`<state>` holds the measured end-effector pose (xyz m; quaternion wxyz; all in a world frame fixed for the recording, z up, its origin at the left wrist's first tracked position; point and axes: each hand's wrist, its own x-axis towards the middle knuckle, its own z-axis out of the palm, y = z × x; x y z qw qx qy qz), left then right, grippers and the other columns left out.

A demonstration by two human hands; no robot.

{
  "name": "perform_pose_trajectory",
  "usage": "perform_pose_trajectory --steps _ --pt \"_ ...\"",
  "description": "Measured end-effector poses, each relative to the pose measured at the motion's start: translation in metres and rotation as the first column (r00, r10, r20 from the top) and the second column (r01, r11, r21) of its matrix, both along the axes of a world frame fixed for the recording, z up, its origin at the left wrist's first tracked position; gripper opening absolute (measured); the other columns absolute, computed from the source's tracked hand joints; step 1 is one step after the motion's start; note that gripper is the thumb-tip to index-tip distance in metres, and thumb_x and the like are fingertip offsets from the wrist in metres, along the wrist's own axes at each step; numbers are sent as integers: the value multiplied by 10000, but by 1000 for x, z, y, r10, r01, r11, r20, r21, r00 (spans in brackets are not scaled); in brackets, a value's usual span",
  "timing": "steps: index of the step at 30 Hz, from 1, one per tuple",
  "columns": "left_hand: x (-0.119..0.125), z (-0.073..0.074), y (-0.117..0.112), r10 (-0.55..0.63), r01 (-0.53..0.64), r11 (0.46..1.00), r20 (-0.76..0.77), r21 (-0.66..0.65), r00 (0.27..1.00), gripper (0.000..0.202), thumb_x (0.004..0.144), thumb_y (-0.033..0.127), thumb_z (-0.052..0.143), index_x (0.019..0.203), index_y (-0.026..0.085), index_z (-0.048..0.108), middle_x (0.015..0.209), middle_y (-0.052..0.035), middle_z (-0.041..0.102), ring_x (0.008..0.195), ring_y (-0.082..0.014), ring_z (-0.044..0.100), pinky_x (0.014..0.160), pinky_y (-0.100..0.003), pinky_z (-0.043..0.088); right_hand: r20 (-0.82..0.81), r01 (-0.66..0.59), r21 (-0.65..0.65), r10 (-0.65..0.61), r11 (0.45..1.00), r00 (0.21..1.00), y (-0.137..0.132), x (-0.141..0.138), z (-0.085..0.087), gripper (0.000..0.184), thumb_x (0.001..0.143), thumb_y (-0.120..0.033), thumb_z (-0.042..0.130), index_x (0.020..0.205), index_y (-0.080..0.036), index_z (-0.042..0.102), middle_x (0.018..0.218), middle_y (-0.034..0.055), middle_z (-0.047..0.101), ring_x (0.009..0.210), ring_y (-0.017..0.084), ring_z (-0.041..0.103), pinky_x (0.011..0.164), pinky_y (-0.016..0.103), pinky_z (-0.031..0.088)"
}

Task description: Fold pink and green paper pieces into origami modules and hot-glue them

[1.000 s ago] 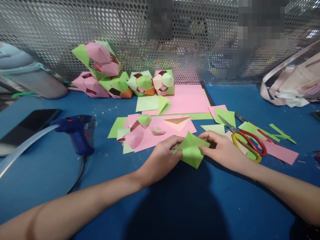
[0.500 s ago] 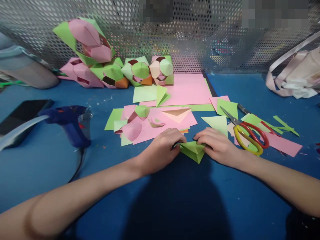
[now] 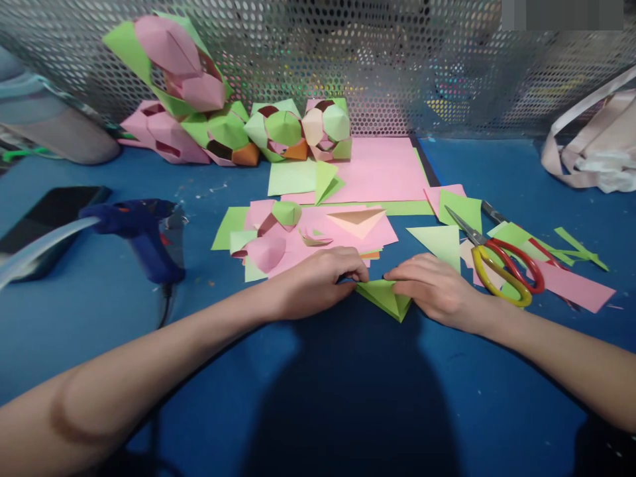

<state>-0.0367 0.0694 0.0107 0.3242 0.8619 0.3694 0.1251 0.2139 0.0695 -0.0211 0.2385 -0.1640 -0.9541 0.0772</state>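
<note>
A green paper [image 3: 386, 299] folded into a triangle lies flat on the blue table [image 3: 348, 397] in front of me. My left hand [image 3: 318, 281] presses its left corner with the fingertips pinched together. My right hand [image 3: 434, 288] holds down its right side, fingers curled onto the upper edge. Just behind my hands lies a pile of pink and green paper sheets [image 3: 308, 238] with small folded pieces on it.
Red and yellow scissors [image 3: 501, 268] lie on paper scraps at the right. A blue glue gun [image 3: 144, 235] and a dark phone [image 3: 47, 215] sit at the left. Folded pink and green paper balls [image 3: 238, 126] line the perforated metal wall. A pink bag [image 3: 591, 149] rests far right.
The green paper, held raised and partly unfolded a second ago, has been folded down into a flat triangle on the table. Both hands have lowered onto it and press it.
</note>
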Motion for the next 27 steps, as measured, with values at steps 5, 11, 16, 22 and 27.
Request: perform_pose_trajectory --steps 5,11,16,22,27 --pt "-1 2 1 -28 28 999 16 -16 999 205 778 49 472 861 174 612 859 -18 624 795 -132 553 707 -227 416 47 1 18 -1 1000 999 0 0 3 241 891 -56 432 1054 -139 590 1112 110 643 1029 212 561 837 388 458" --pt "1 3 0 -27 27 1000 15 -15 1000 196 790 44 473 848 163 618 841 -29 621 779 -130 556 697 -225 419 85 -16 73 10 997 996 -4 -1 11 195 894 -96 476 1046 -113 596 1073 120 661 1008 219 574 839 387 455" --pt "1 1 0 -35 35 999 18 -2 999 200 791 38 473 848 166 615 836 -23 629 800 -132 560 707 -219 415 111 -9 110 -4 994 994 -8 -1 13 214 912 -124 485 1099 -134 587 1066 104 664 1008 207 568 848 383 446" --pt "1 0 0 -47 47 999 26 -4 999 206 788 43 467 845 173 616 845 -17 630 798 -133 559 705 -226 416 112 48 87 -58 995 992 -18 1 10 200 924 -124 458 1047 -145 614 1100 112 649 1006 211 558 844 384 457" --pt "1 0 0 -44 44 999 28 -3 999 187 798 70 469 847 173 618 859 -25 632 819 -139 564 716 -235 423 82 59 120 -69 991 994 -23 3 7 196 888 -82 503 1043 -119 618 1105 123 652 1063 236 551 865 401 454"
